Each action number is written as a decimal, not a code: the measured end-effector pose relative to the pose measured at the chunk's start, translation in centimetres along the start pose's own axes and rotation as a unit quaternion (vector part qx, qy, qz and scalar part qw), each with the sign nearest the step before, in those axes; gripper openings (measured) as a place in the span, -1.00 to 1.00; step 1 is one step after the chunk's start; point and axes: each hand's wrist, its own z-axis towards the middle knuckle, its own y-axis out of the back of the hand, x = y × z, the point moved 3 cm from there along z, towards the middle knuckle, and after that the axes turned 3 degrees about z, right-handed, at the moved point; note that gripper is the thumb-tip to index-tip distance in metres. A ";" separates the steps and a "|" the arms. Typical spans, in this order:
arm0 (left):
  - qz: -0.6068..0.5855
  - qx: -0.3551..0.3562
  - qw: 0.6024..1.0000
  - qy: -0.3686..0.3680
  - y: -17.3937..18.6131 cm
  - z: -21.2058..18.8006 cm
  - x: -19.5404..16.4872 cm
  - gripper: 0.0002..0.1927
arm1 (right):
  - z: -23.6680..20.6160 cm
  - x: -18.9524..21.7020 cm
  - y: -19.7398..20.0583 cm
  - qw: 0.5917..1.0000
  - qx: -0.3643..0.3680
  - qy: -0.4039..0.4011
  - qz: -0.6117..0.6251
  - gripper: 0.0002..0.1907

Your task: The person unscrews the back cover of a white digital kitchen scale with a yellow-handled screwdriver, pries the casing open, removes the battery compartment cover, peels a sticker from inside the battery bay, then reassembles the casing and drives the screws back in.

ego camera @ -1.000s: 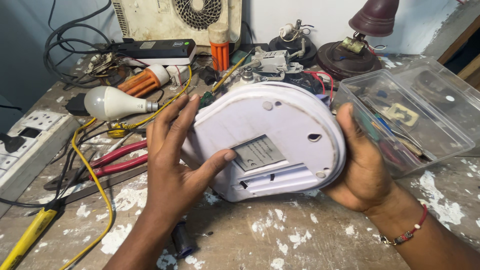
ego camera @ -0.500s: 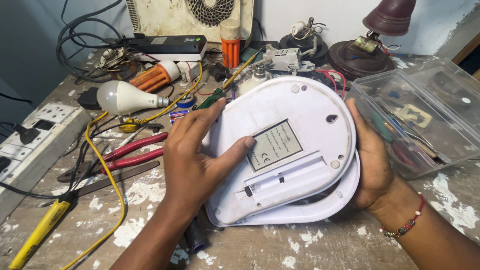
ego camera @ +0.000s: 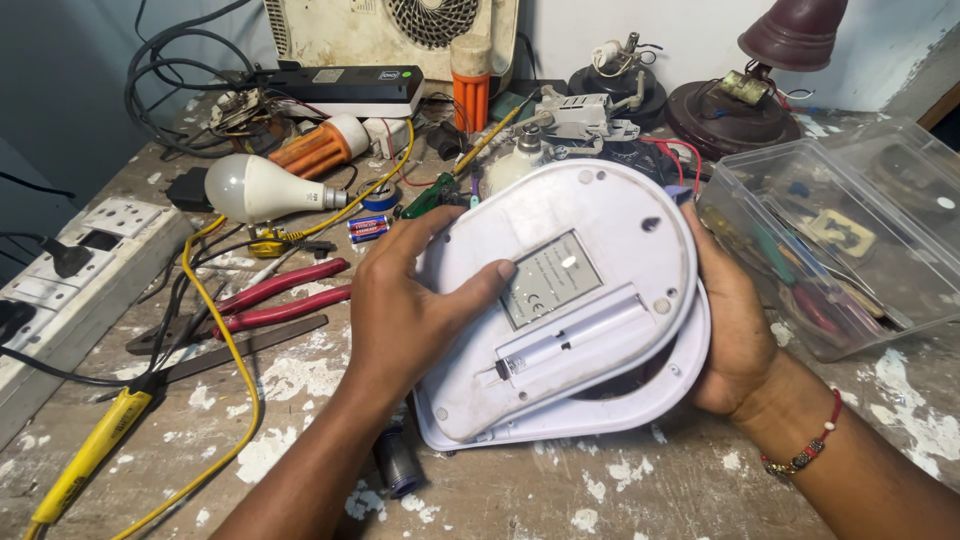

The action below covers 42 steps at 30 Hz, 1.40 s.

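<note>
A paint-flecked workbench (ego camera: 620, 500) fills the view, its far edge crowded with clutter and its left and right sides cut off by the frame. On the right stands a clear plastic box (ego camera: 850, 240) whose contents show only as blurred coloured shapes through the wall. In the middle lies the white rounded appliance casing (ego camera: 575, 300), underside up, a grey label panel at its centre and a long narrow slot cover below it; its back shell sits shifted against the front half, so a dark gap opens along the lower right rim, and what is inside cannot be made out. The left hand (ego camera: 410, 300) lies on the casing's left part, fingers spread, thumb pressed flat beside the label. The right hand (ego camera: 735, 330) cups the right rim from outside, its fingers hidden beneath the casing, a beaded bracelet at the wrist. To the left lie a white light bulb (ego camera: 255, 188), red-handled pliers (ego camera: 275, 300) and a yellow cable (ego camera: 225, 330); a small dark cylinder (ego camera: 397, 462) peeks out under the left forearm, half hidden.
</note>
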 end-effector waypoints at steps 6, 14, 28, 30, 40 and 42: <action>-0.094 0.035 0.986 0.130 -0.4 1.0 2.1 -0.35 | -1.5 0.1 -2.0 0.940 0.321 -0.014 0.112 -0.28; -0.164 0.040 0.972 0.164 -1.2 1.7 4.2 -0.44 | -2.4 0.0 -0.1 0.946 0.055 0.079 -0.309 -0.51; -0.049 0.197 0.978 0.042 -1.9 1.0 4.6 0.06 | -2.3 -0.8 0.1 0.971 0.044 0.049 -0.229 -0.50; -0.063 0.239 0.969 -0.028 -1.8 0.9 4.3 0.33 | -2.2 -0.9 0.4 0.977 0.026 0.035 -0.207 -0.49; -0.091 0.327 0.939 0.054 0.1 0.5 2.0 0.41 | -2.1 -1.0 0.3 0.977 0.069 0.030 -0.198 -0.47; -0.117 0.332 0.934 0.061 0.4 0.8 1.8 0.35 | -2.2 -1.0 0.0 0.977 0.081 0.031 -0.196 -0.51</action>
